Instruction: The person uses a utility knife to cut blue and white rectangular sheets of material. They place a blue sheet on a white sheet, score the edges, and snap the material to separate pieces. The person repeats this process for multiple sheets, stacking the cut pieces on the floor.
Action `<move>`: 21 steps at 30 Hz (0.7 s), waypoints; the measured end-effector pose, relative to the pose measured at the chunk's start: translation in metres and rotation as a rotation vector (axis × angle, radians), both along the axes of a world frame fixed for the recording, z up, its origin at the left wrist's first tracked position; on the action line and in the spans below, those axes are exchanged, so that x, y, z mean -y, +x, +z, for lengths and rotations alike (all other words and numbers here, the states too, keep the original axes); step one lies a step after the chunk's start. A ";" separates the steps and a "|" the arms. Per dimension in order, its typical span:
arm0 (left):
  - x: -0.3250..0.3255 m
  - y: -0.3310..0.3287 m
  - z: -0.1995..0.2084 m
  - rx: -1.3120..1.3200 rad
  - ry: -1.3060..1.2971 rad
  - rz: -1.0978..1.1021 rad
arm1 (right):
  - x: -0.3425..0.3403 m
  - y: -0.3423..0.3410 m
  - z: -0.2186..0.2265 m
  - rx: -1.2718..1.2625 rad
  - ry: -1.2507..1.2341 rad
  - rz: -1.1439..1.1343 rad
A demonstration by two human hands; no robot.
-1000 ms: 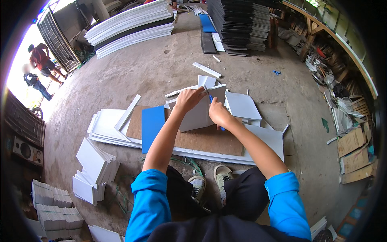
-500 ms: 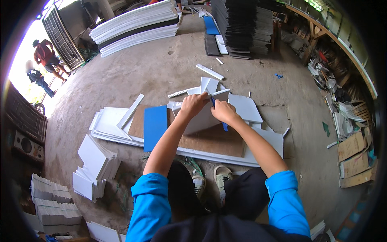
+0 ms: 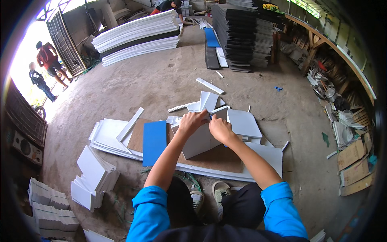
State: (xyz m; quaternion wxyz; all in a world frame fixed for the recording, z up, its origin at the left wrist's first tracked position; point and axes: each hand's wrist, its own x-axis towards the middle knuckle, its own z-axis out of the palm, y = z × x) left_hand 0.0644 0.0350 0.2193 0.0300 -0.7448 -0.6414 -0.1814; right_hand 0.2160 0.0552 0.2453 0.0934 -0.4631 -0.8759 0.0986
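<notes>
My right hand (image 3: 221,130) is closed around a slim blue cutter knife (image 3: 210,116), mostly hidden by the fingers. My left hand (image 3: 192,122) is closed on the top edge of an upright white foam board piece (image 3: 197,144), right beside the right hand. That piece stands on a brown board (image 3: 225,162), which lies over white foam sheets (image 3: 264,159). A folded white offcut (image 3: 208,100) juts up just beyond my fingers. Left of the piece lies a blue foam sheet (image 3: 154,143).
White strips (image 3: 209,86) lie on the floor ahead. Cut white pieces (image 3: 94,177) are stacked at the left. Tall stacks of white sheets (image 3: 137,36) and black sheets (image 3: 238,38) stand at the back. Cardboard (image 3: 350,155) and scrap line the right wall. Two people (image 3: 48,62) are at the doorway.
The whole scene sits lower as my head view tilts up. Both hands remain together at the foam piece, and less of the blue knife shows below my right hand. A bending person appears at the back.
</notes>
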 end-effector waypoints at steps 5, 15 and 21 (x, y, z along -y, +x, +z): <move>0.000 0.000 0.000 -0.003 0.031 -0.010 | 0.005 0.008 0.008 0.055 -0.026 0.017; 0.015 0.010 0.005 -0.014 0.030 -0.050 | 0.014 0.011 0.022 0.097 -0.225 -0.052; 0.020 0.023 0.014 0.016 -0.118 0.005 | 0.009 0.014 0.005 0.113 -0.207 -0.034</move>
